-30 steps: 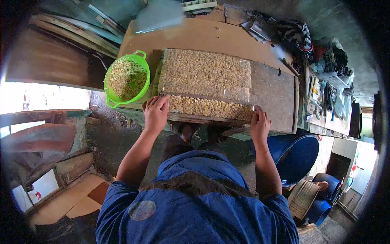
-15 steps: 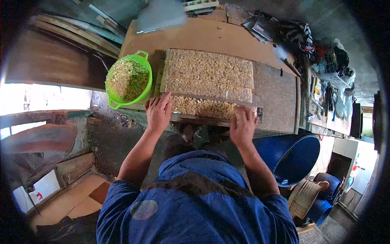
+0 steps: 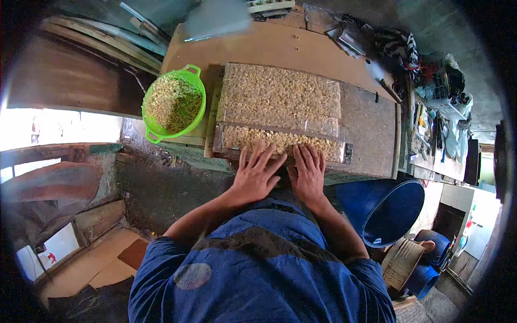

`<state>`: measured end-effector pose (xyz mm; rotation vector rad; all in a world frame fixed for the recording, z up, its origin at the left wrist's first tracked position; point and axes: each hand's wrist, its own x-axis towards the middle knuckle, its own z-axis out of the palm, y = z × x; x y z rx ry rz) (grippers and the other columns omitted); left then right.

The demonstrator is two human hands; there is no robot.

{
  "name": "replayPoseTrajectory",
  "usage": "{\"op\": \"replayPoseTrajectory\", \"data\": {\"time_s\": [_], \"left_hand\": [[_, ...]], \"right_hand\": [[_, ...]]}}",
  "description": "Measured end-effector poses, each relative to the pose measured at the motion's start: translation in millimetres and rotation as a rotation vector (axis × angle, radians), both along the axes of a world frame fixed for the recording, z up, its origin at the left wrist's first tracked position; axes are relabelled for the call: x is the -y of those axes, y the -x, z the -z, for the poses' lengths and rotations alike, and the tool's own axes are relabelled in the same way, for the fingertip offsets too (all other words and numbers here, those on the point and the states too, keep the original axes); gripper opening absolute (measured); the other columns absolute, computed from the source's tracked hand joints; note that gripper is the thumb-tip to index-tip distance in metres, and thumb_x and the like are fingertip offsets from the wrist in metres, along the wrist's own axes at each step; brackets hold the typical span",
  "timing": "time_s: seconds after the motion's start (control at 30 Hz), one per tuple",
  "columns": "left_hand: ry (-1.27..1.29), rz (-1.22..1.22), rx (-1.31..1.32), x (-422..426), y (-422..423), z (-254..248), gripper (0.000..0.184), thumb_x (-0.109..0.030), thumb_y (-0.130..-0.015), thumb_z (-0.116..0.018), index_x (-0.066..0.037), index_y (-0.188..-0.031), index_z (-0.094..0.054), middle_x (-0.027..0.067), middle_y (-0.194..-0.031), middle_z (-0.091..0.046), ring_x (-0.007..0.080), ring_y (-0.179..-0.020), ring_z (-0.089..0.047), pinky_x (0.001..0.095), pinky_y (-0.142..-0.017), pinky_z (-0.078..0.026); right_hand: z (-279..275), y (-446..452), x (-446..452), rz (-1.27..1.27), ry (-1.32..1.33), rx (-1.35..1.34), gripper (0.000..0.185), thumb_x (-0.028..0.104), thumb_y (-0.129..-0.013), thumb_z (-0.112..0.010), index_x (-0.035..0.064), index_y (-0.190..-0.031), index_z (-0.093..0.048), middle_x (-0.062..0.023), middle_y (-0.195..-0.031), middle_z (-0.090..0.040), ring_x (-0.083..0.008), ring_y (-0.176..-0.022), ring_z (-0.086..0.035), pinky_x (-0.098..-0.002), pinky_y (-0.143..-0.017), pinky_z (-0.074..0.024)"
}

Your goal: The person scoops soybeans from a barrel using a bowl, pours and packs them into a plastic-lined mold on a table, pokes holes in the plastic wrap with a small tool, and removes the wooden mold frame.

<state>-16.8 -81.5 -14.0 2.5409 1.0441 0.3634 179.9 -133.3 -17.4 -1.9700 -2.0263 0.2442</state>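
Left of the wide, flat, clear-plastic pack of pale beige pieces (image 3: 283, 97) stands a bright green, round plastic colander (image 3: 203, 102), partly filled with similar pieces. Beyond the wide pack, toward its left, lies a see-through plastic sheet (image 3: 217, 21). The person's left hand (image 3: 256, 173) is on the near side of the wide pack, palm down, fingers spread, fingertips over the near edge of a narrow, clear-covered strip of beige pieces (image 3: 283, 142). That strip runs along the wide pack's near side. The right hand (image 3: 308, 171) is just beside the left, its fingers close together, fingertips over the same edge; how hard either presses, I cannot tell. Right of the wide pack is a grey, rough, flat board (image 3: 369, 129).
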Motion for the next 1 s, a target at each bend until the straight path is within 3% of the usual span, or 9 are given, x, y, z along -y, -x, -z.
{"op": "replayPoseTrajectory", "data": {"time_s": [0.27, 0.4, 0.43, 0.57, 0.63, 0.87, 1.0], "left_hand": [[-0.002, -0.177, -0.074, -14.9, 13.0, 9.3, 0.073, -0.046, -0.088, -0.062, -0.027, -0.153, -0.035, 0.0174, -0.16, -0.019, 0.0438, -0.146, -0.016, 0.0694, -0.113, -0.009], [-0.004, -0.275, -0.158, -17.3, 34.9, 10.0, 0.074, -0.046, -0.086, -0.061, -0.026, -0.153, -0.036, 0.0189, -0.16, -0.016, 0.0453, -0.147, -0.013, 0.0684, -0.113, -0.007], [0.018, -0.306, -0.157, -15.8, 40.4, 12.9, 0.075, -0.046, -0.086, -0.061, -0.024, -0.152, -0.036, 0.0191, -0.16, -0.015, 0.0453, -0.147, -0.011, 0.068, -0.114, -0.006], [0.072, -0.426, -0.101, -7.0, 58.1, 20.6, 0.079, -0.049, -0.086, -0.06, -0.018, -0.153, -0.033, 0.0169, -0.162, -0.012, 0.0422, -0.15, -0.003, 0.066, -0.114, 0.002], [0.085, -0.434, -0.115, -3.7, 66.2, 10.0, 0.076, -0.047, -0.087, -0.06, -0.018, -0.152, -0.035, 0.0164, -0.162, -0.012, 0.0421, -0.15, -0.005, 0.0664, -0.114, 0.0], [0.14, -0.409, -0.093, -12.1, 80.3, 9.6, 0.073, -0.049, -0.091, -0.056, -0.014, -0.152, -0.036, 0.0141, -0.161, -0.02, 0.0373, -0.15, -0.012, 0.0645, -0.115, -0.002], [0.086, -0.373, -0.049, -22.4, 76.0, 6.9, 0.075, -0.048, -0.091, -0.058, -0.008, -0.15, -0.036, 0.0121, -0.16, -0.023, 0.0345, -0.15, -0.012, 0.0625, -0.117, -0.003]], "right_hand": [[-6.3, 7.8, -6.6, -0.008, -0.037, -0.019, 0.06, 0.032, -0.09, -0.063, 0.006, -0.142, -0.048, -0.0152, -0.146, -0.044, -0.0396, -0.139, -0.034, -0.0583, -0.115, -0.0201], [-24.2, 40.3, -41.7, -0.138, -0.036, -0.051, 0.064, 0.039, -0.09, -0.062, 0.0119, -0.145, -0.045, -0.0181, -0.148, -0.039, -0.0407, -0.139, -0.032, -0.0581, -0.116, -0.0193], [-25.3, 50.6, -53.5, -0.195, -0.01, -0.068, 0.063, 0.046, -0.091, -0.058, 0.0165, -0.146, -0.045, -0.0194, -0.15, -0.035, -0.042, -0.14, -0.03, -0.0594, -0.116, -0.0183], [-28.4, 97.0, -97.9, -0.368, 0.012, -0.081, 0.063, 0.053, -0.093, -0.053, 0.0187, -0.146, -0.045, -0.0224, -0.152, -0.032, -0.0455, -0.141, -0.028, -0.0611, -0.116, -0.0167], [-22.2, 113.2, -109.4, -0.426, 0.027, -0.081, 0.064, 0.056, -0.093, -0.051, 0.0186, -0.145, -0.048, -0.0224, -0.153, -0.031, -0.0465, -0.141, -0.027, -0.0639, -0.115, -0.0159], [-10.6, 105.9, -107.1, -0.357, 0.043, -0.016, 0.061, 0.054, -0.094, -0.051, 0.0166, -0.143, -0.05, -0.0213, -0.153, -0.031, -0.0466, -0.141, -0.027, -0.0655, -0.114, -0.0163], [-8.8, 95.3, -109.2, -0.216, -0.028, -0.02, 0.057, 0.041, -0.093, -0.059, 0.0133, -0.142, -0.048, -0.0199, -0.15, -0.035, -0.043, -0.139, -0.031, -0.0626, -0.116, -0.0157]]}}
